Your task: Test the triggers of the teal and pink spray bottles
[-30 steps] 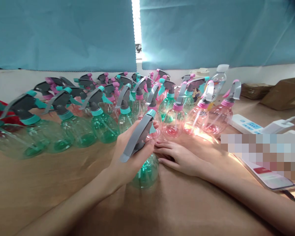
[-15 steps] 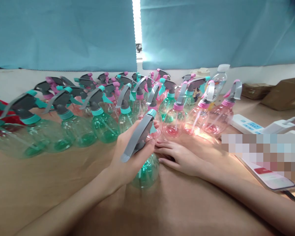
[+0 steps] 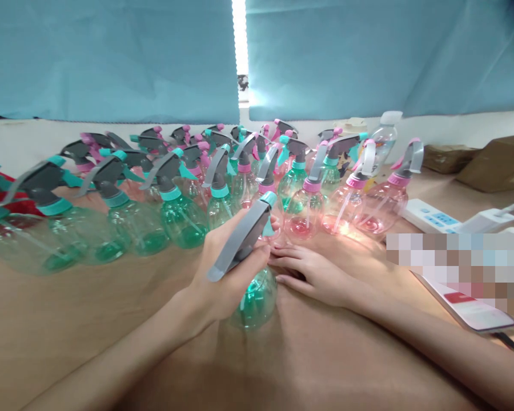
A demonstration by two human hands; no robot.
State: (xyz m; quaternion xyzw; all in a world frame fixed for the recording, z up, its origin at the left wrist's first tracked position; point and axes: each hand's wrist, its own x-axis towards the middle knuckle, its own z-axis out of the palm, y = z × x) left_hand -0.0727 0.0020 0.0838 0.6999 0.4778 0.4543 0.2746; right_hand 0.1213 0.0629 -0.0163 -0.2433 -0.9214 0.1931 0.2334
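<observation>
My left hand [image 3: 229, 268] wrapped around neck of green spray bottle [image 3: 253, 294], grey trigger [image 3: 240, 238] poking up above knuckles. Bottle stands upright on brown table [image 3: 111, 319], directly before me. My right hand [image 3: 312, 274] lies flat, fingers spread, holding nothing, just right of bottle, fingertips touching it. Rows of green and pink spray bottles [image 3: 180, 217] stand behind.
</observation>
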